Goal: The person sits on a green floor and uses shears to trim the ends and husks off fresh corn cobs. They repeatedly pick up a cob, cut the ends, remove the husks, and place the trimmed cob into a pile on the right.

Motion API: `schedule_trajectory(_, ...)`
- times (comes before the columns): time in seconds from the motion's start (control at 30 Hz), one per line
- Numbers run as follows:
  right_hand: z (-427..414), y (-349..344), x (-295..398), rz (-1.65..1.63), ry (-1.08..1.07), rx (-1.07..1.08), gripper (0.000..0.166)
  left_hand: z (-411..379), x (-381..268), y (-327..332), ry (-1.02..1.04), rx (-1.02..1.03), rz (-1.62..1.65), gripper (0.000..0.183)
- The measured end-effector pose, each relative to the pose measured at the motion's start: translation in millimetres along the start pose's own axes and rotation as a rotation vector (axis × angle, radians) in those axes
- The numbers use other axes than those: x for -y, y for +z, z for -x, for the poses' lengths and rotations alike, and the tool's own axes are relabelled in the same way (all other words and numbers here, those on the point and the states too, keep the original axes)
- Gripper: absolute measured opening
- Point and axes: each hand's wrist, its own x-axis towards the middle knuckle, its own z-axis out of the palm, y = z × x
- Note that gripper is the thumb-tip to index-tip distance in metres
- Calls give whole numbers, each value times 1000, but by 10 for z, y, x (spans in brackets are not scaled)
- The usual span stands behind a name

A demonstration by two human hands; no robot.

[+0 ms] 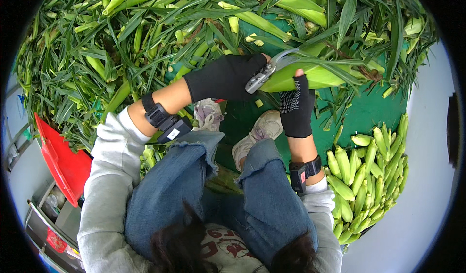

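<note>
My left hand (227, 74), in a black fingerless glove, is closed around a metal-handled knife (261, 77). Its blade lies against the butt end of an ear of corn in green husk (313, 77). From below, my right hand (297, 107), in a black glove with a dotted grip palm, holds that ear, thumb up along its side. The ear lies nearly level, its tip and long leaves pointing right. Part of the blade is blurred and overlaps the leaves.
Loose corn leaves and husks (120, 44) heap across the back and left. Trimmed ears of corn (364, 185) are piled at the right by a pale wall (424, 134). A red plastic object (65, 160) stands at the left. Small cut pieces lie on the green floor (364, 109).
</note>
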Motion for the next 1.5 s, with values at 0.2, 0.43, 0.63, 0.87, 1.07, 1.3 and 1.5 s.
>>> schedule_trajectory(0.2,-101,-288,37,-392,307,311,78,173,139,-151,-154,-66,581,49)
schedule_trajectory(0.43,-323,-433,113,-720,256,20,61,551,800,-396,54,-553,1168,31)
schedule_trajectory(0.63,-303,-326,255,-701,56,-79,49,814,459,-113,-496,-192,872,32)
schedule_trajectory(0.87,-100,-44,300,-498,-15,-98,49,419,-192,104,-668,279,1319,31)
schedule_trajectory(1.07,-119,-40,248,-158,-111,-91,51,263,-219,4,-530,78,921,37)
schedule_trajectory(1.3,-180,-343,194,329,28,98,58,266,-269,-37,-483,476,224,91)
schedule_trajectory(1.5,-33,-246,92,640,-65,401,54,-34,-221,91,-221,63,54,92)
